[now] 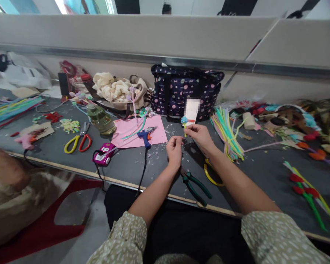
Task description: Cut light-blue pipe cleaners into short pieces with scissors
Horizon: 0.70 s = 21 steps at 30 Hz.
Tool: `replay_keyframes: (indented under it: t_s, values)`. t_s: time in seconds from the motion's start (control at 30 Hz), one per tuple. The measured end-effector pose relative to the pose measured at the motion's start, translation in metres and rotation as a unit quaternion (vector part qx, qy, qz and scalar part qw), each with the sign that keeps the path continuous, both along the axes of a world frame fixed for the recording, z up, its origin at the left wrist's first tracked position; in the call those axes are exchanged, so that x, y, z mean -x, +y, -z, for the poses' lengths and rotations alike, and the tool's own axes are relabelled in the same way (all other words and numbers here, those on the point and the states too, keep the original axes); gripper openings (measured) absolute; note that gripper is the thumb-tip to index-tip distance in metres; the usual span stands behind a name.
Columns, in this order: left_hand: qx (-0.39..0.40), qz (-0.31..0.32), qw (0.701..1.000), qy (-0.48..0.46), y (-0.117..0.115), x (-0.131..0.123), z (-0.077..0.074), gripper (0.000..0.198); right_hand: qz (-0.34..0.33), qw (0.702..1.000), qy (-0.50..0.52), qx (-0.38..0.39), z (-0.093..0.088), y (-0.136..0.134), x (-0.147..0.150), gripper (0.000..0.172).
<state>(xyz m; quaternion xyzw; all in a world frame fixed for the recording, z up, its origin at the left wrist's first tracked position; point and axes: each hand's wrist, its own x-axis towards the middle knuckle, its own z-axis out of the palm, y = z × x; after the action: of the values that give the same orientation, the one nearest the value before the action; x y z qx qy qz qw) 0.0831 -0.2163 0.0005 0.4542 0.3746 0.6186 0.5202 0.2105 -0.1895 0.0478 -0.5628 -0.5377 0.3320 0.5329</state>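
My right hand (201, 138) pinches the short yellow-green stem of a small blue craft flower (184, 120) between thumb and fingers, with the bloom upright. Just left of it and a little nearer to me, my left hand (175, 151) is closed, thumb against fingertips; whatever it may hold is too small to make out. Green-handled pliers (195, 186) lie on the table below my hands. Beside them a yellow looped handle (211, 175) is partly hidden under my right forearm. Behind the flower a white card (191, 110) leans on a dark patterned bag (178, 88).
To the left are a blue glue gun (145, 139) on pink paper (160, 128), a purple power strip (103, 154), a bottle of liquid (101, 120) and scissors (84, 137). Pipe cleaners (228, 135) are bundled at right. Another person's arm (7, 167) rests at far left.
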Motion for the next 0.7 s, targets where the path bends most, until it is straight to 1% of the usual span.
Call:
replay_keyframes:
  t_s: [0.13, 0.27, 0.37, 0.43, 0.57, 0.63, 0.7]
  values:
    - [-0.026, -0.009, 1.0, 0.006, -0.004, 0.0, -0.005, 0.037, -0.008, 1.0, -0.027, -0.001, 0.012, 0.034, 0.013, 0.026]
    - [-0.046, -0.014, 0.999, 0.019, -0.008, 0.001, -0.007, 0.032, 0.016, 0.998, -0.064, 0.015, 0.028, 0.066, 0.026, 0.024]
    - [-0.049, -0.016, 0.998, 0.029, -0.009, 0.002, -0.007, 0.029, 0.033, 0.996, -0.083, 0.007, 0.035, 0.083, 0.028, 0.021]
    - [-0.048, -0.017, 0.998, 0.035, -0.009, 0.002, -0.007, 0.028, 0.054, 0.994, -0.096, -0.006, 0.035, 0.089, 0.022, 0.021]
    - [-0.052, -0.017, 0.998, 0.036, -0.01, 0.001, -0.008, 0.028, 0.108, 0.986, -0.125, -0.029, 0.031, 0.093, -0.002, 0.023]
    - [-0.052, -0.014, 0.998, 0.036, -0.011, 0.001, -0.009, 0.029, 0.133, 0.978, -0.157, -0.037, 0.027, 0.095, -0.013, 0.024]
    - [-0.052, -0.011, 0.998, 0.038, -0.012, 0.0, -0.01, 0.031, 0.142, 0.971, -0.186, -0.04, 0.024, 0.096, -0.017, 0.023]
